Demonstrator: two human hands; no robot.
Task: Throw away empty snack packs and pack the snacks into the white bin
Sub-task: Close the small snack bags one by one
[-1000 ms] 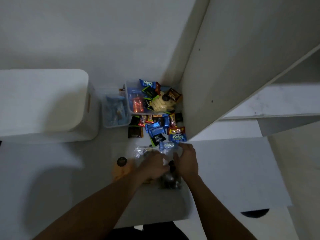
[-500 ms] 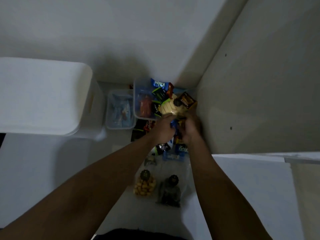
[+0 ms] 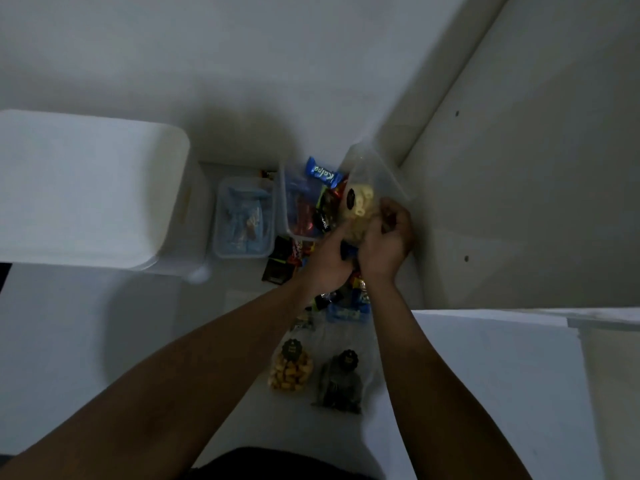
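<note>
- step in hand: lifting clear snack bag [image 3: 358,211], centre-right of frame, just above the wrapper pile [image 3: 346,306].
- l hand [image 3: 329,259]: fingers curled against bag's lower left, holding it.
- r hand [image 3: 388,242]: fingers curled, pinching bag's right side.
- white bin [image 3: 86,188]: upper left, well apart from the bag.
- next, in my judgement: confirm bag isn't empty, then carry it left to the bin w/o tearing it.

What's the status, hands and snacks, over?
Left hand and right hand grip pale snack pack. White bin off left. Two clear tubs between.
</note>
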